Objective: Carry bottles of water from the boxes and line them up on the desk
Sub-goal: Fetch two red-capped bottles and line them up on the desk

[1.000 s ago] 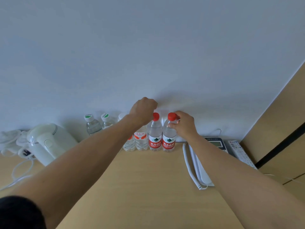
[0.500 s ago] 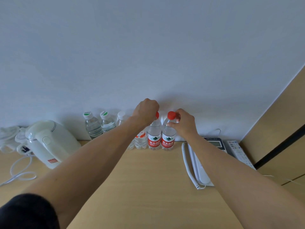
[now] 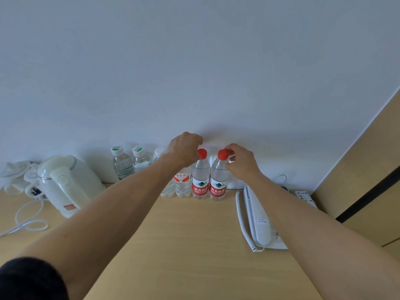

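The water bottles stand in a row on the desk [image 3: 194, 245] against the wall, likely to keep its front free. The left hand [image 3: 185, 148] curls by the left red-capped bottle [image 3: 200, 176], its grip unclear; the right hand [image 3: 241, 161] pinches the right red-capped bottle [image 3: 218, 178] at its cap

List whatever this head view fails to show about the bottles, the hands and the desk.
- Head view: the left hand hides its own fingertips, so its hold on the left red-capped bottle cannot be told.
- The left forearm covers most of the white-capped bottle.
- The right forearm hides the telephone keypad and part of the remote control.
- The boxes lie outside the frame.
- The kettle sticker is too small to read.
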Demonstrator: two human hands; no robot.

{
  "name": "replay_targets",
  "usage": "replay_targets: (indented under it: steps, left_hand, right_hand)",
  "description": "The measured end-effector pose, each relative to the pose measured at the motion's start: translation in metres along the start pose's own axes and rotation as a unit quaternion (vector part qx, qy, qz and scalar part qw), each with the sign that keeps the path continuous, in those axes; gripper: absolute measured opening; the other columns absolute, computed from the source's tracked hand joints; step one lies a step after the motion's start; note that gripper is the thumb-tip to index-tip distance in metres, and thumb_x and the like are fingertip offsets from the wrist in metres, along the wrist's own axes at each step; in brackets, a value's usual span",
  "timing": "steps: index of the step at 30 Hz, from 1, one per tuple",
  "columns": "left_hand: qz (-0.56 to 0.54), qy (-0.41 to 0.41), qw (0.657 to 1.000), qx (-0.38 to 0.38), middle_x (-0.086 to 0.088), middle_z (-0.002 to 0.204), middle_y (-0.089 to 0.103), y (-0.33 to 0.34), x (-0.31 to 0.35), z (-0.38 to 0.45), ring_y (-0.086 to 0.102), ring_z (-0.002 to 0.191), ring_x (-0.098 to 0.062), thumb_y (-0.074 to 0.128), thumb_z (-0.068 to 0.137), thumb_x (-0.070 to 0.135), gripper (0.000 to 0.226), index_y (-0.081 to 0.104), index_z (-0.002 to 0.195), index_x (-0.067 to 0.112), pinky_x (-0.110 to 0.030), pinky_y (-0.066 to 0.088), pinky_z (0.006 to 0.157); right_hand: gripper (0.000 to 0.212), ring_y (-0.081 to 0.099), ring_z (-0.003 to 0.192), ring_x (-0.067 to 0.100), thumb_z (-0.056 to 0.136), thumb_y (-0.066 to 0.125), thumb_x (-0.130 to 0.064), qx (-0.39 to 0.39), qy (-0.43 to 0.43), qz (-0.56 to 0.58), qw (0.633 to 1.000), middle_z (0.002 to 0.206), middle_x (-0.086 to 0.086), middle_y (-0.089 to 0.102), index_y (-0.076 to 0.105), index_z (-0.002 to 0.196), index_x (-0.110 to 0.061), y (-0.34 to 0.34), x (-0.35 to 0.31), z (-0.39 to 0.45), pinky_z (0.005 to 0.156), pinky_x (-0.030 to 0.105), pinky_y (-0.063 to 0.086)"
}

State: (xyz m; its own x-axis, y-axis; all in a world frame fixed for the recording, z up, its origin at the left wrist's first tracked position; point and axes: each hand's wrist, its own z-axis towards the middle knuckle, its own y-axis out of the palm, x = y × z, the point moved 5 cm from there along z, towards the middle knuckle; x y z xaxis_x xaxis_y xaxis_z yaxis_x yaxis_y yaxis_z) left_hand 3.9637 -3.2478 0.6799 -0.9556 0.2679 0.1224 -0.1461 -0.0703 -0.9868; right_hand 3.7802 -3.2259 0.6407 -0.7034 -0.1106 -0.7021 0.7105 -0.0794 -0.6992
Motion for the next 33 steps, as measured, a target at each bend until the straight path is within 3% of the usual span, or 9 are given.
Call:
replay_targets:
  steps: [4,8,17,25,33]
  left_hand:
    - [0.001,-0.013,1.0,0.027,-0.002,0.132,0.064,-0.009,-0.004,-0.007,0.059,0.12,-0.026,0.068,0.093,0.033,0.049,0.056,0.139,0.02,-0.038,0.05,0.094]
    - [0.043,-0.034,0.998,0.037,-0.002,0.133,0.064,-0.017,-0.011,-0.019,0.058,0.121,-0.026,0.058,0.097,0.045,0.049,0.056,0.139,0.021,-0.039,0.045,0.097]
    - [0.076,-0.104,0.992,-0.004,-0.005,0.142,0.057,-0.028,-0.054,-0.054,0.053,0.129,-0.029,0.045,0.103,0.037,0.047,0.048,0.147,0.022,-0.043,0.041,0.104]
    - [0.063,-0.077,0.995,-0.013,-0.008,0.139,0.058,-0.028,-0.048,-0.078,0.053,0.127,-0.03,0.039,0.104,0.036,0.046,0.049,0.146,0.021,-0.043,0.042,0.104]
    - [0.05,-0.014,0.998,-0.032,-0.008,0.139,0.056,-0.025,-0.033,-0.121,0.05,0.128,-0.032,0.04,0.102,0.037,0.046,0.048,0.145,0.022,-0.044,0.04,0.1]
  right_hand:
    - [0.053,0.062,0.106,0.024,0.078,0.069,0.003,-0.014,-0.015,-0.028,0.999,0.119,0.006,0.065,0.059,0.126,-0.015,-0.007,-0.005,-0.001,0.095,0.039,0.051]
    - [0.05,0.06,0.111,0.025,0.083,0.067,-0.005,-0.031,-0.046,-0.072,0.996,0.124,0.005,0.065,0.057,0.129,-0.018,-0.009,-0.016,-0.002,0.096,0.04,0.05]
    - [0.043,0.055,0.116,0.027,0.093,0.055,-0.014,-0.035,-0.067,-0.148,0.986,0.127,0.01,0.058,0.053,0.136,-0.019,-0.017,-0.023,-0.012,0.093,0.037,0.048]
    - [0.033,0.056,0.106,0.03,0.097,0.051,-0.023,-0.024,-0.05,-0.18,0.982,0.118,0.012,0.056,0.056,0.13,-0.022,-0.022,-0.04,-0.042,0.083,0.035,0.046]
    - [0.041,0.055,0.114,0.032,0.1,0.046,-0.028,-0.009,0.016,-0.19,0.982,0.124,0.014,0.055,0.049,0.141,-0.024,-0.014,-0.056,-0.116,0.084,0.034,0.041]
